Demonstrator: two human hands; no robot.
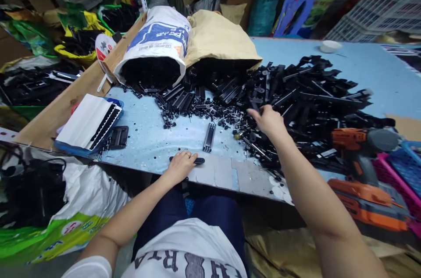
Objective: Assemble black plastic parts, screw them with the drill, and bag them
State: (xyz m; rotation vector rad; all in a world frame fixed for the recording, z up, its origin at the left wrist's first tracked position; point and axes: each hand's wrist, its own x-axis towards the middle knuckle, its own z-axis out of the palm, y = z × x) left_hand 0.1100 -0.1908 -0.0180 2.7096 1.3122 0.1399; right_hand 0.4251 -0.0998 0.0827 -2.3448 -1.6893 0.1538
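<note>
My left hand (180,165) rests near the front edge of the blue table (362,67), fingers curled over a flat black plastic strip (198,161) lying there. My right hand (268,120) reaches forward into a big heap of black plastic parts (305,98), fingers bent among the pieces; what they hold, if anything, is hidden. A single ribbed black part (209,137) lies on the table between my hands.
A white sack (158,41) and a tan sack (217,37) spill black parts at the back. An orange cordless drill (355,142) lies right, above orange cases (368,203). A white-and-black stack (87,122) sits left. Bags crowd the floor.
</note>
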